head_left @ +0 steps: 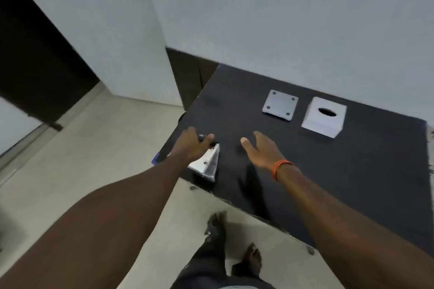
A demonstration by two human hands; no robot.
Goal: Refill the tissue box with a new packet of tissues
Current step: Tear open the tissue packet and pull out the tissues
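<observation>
A white cube tissue box (324, 117) with an oval slot on top stands on the dark table (328, 171), far right. Its flat white base plate (280, 105), with small round pads at the corners, lies just left of the box. A clear-wrapped packet of white tissues (206, 164) sits at the table's near left corner. My left hand (191, 145) is closed over the top of that packet. My right hand (260, 149), with an orange thread band at the wrist, hovers open over the table to the right of the packet, holding nothing.
The table's left and near edges drop to a light tiled floor, where my bare feet (234, 241) stand. A white wall runs behind the table, with a dark door (35, 54) at the far left.
</observation>
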